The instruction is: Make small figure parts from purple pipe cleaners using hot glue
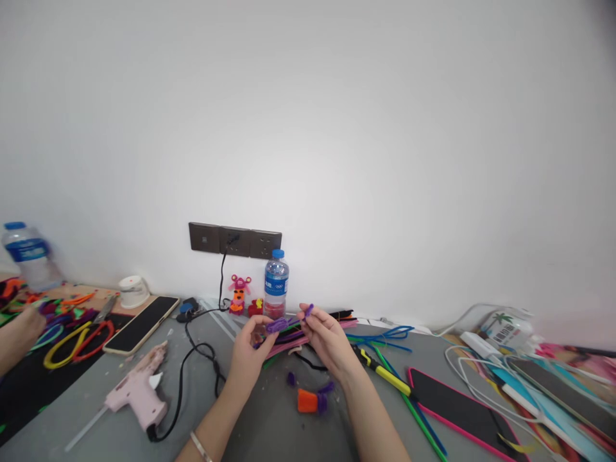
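Observation:
My left hand pinches a purple pipe cleaner that is bent into a small bundle. A thin purple strand runs from it toward my right hand, whose fingertips are closed on a purple end. Both hands are raised above the table's middle, in front of a pile of loose pipe cleaners. Below them on the table lies a small orange and purple piece, with purple bits beside it. A yellow utility knife rests to the right of my right hand.
A pink glue gun lies at left, its cord running to the wall socket. A water bottle and pink figure stand behind. Phones, scissors and cables flank the space. Another person's hand is far left.

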The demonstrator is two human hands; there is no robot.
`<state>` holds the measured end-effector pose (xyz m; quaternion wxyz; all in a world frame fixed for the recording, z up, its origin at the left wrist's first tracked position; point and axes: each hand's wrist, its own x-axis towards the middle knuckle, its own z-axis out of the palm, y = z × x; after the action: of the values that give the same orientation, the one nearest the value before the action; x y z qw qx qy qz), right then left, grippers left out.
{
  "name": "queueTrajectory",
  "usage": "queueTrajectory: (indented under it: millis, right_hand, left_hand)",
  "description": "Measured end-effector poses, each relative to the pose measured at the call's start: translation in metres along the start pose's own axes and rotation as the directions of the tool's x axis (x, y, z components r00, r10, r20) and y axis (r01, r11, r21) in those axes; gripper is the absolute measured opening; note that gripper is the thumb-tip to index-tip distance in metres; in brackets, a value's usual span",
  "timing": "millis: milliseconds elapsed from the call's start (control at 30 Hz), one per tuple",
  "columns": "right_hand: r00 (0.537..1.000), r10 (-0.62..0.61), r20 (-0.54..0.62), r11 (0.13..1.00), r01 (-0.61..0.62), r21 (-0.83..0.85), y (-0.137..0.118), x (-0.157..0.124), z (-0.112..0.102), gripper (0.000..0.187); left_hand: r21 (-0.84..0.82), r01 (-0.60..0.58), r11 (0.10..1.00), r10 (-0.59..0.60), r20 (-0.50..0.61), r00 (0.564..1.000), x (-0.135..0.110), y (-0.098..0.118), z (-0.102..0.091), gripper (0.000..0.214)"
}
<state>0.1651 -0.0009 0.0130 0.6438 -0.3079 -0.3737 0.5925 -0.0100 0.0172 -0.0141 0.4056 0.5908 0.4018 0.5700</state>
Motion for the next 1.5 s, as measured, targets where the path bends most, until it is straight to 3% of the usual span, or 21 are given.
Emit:
queueTrajectory:
  millis: [300,500,633,767,933,1033,1300,1500]
  right_hand:
    - [1.000,0.004,0.022,1.000,-0.004,0.019,-0.005,-0.004,0.003,0.027]
    - [1.000,0.014,-0.004,1.000,-0.014,0.011,-0.009,-0.005,0.001,0.050]
    - [1.000,0.017,0.008,1.000,-0.017,-0.020,-0.009,-0.003,-0.005,0.036]
    - [1.000,-0.022,0.019,0.995,0.024,-0.099,-0.005,0.002,-0.010,0.032]
    - [0.990,-0.138,-0.024,0.967,0.129,-0.221,-0.004,0.005,-0.011,0.043]
    - [0.992,-0.123,-0.032,0.961,0.111,-0.254,-0.006,0.004,-0.011,0.048]
    - [0.978,-0.161,-0.131,0.945,0.114,-0.307,-0.010,0.003,-0.010,0.042]
    - [0.974,-0.213,-0.077,0.862,0.150,-0.484,-0.013,0.001,-0.011,0.032]
  left_hand:
    - [-0.017,0.017,1.000,-0.017,0.005,1.000,0.001,0.000,-0.001,0.015]
    - [-0.003,0.023,1.000,-0.023,0.019,1.000,0.001,0.001,-0.001,0.015]
    - [0.008,0.025,1.000,-0.025,0.013,1.000,0.001,0.000,-0.002,0.017]
    - [0.003,0.031,1.000,-0.032,0.017,0.999,0.001,0.000,-0.002,0.017]
    - [-0.022,0.013,1.000,-0.013,-0.008,1.000,0.000,0.002,-0.002,0.016]
    - [-0.036,0.008,0.999,-0.009,-0.014,1.000,-0.001,0.004,-0.001,0.017]
    - [-0.066,0.015,0.998,-0.015,0.002,1.000,0.000,0.006,-0.003,0.018]
    - [-0.154,0.019,0.988,-0.017,0.017,1.000,-0.001,0.007,-0.005,0.020]
